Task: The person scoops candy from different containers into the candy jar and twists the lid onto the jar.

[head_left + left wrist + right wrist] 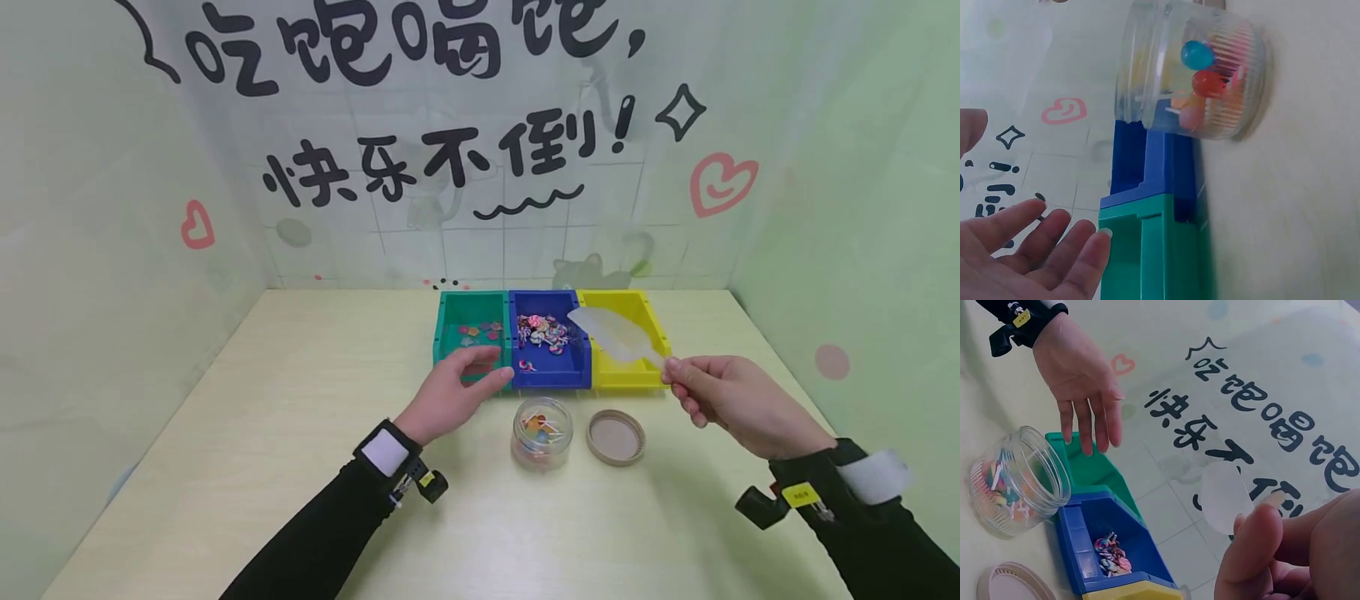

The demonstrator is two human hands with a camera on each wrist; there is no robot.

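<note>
My right hand [738, 404] pinches the narrow end of a translucent white scoop [617, 333] between thumb and fingers. The scoop's broad end reaches over the yellow bin [630, 379]; its rounded blade [1225, 497] also shows in the right wrist view. Near the front of the green bin [442, 333], my left hand [453, 387] has its fingers loosely extended and holds nothing. Small flower-shaped pieces [480, 333] lie in the green bin. Swirled lollipop charms [543, 332] lie in the blue bin [551, 379]. A clear jar [542, 433] holds small colourful lollipop pieces [1207, 84].
Right of the jar lies a round, pale lid [615, 437]. The three bins stand side by side at the back of the pale wooden table [300, 417]. Printed curtains [510, 242] surround the table at the back and sides.
</note>
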